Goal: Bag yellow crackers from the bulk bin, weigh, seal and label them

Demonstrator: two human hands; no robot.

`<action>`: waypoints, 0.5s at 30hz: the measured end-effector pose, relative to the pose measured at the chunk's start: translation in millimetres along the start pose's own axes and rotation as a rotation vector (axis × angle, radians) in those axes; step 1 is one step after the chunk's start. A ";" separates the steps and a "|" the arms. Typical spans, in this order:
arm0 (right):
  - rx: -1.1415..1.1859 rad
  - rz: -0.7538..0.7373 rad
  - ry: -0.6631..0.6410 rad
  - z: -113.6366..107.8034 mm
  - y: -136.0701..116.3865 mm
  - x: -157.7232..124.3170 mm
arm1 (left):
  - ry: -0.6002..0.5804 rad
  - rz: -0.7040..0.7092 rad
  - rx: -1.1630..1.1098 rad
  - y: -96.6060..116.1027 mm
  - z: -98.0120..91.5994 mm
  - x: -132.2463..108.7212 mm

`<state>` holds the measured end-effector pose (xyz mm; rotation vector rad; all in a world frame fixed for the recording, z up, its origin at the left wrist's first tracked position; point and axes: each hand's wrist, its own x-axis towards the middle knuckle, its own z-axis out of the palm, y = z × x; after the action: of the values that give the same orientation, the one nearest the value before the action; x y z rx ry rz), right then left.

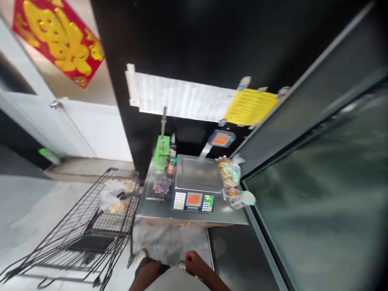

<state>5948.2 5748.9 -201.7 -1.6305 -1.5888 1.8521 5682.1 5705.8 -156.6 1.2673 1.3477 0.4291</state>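
Steel surface [153, 209] ahead carries the weighing scale [197, 182], with the wire cart [91, 226] just left of it. Our right hand [194, 260] hangs low, well apart from both, blurred, so we cannot tell its grip.

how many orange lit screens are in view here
2: the front screen sits between the keypads on the scale, and the pole display stands raised behind it, against the dark wall. Neither is blocked; I see no others.
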 end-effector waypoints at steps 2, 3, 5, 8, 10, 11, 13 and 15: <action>0.247 -0.056 0.031 -21.2 -13.5 -15.0 | 0.068 0.052 -0.123 30.5 27.4 11.2; 0.383 -0.131 0.046 -35.6 -26.2 -25.7 | 0.077 0.076 -0.260 52.3 35.6 15.7; 0.650 -0.298 0.011 -69.7 -58.4 -54.8 | 0.067 0.141 -0.606 104.8 45.3 20.0; 0.981 -0.528 -0.106 -122.0 -106.7 -108.5 | 0.004 0.299 -0.946 185.4 55.1 17.8; 1.077 -0.639 -0.205 -148.6 -129.3 -139.3 | -0.008 0.391 -1.062 227.2 63.3 14.8; 1.099 -0.678 -0.241 -158.2 -136.6 -150.8 | -0.024 0.416 -1.090 243.2 68.0 13.5; 1.107 -0.727 -0.289 -170.3 -143.2 -164.1 | -0.051 0.448 -1.103 265.8 78.0 11.9; 1.083 -0.731 -0.322 -173.0 -140.1 -166.1 | -0.049 0.464 -1.077 275.1 88.5 10.6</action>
<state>6083.4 5781.6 38.8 -0.2535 -0.7498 1.9640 5875.5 5772.1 47.9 0.6305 0.5607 1.2333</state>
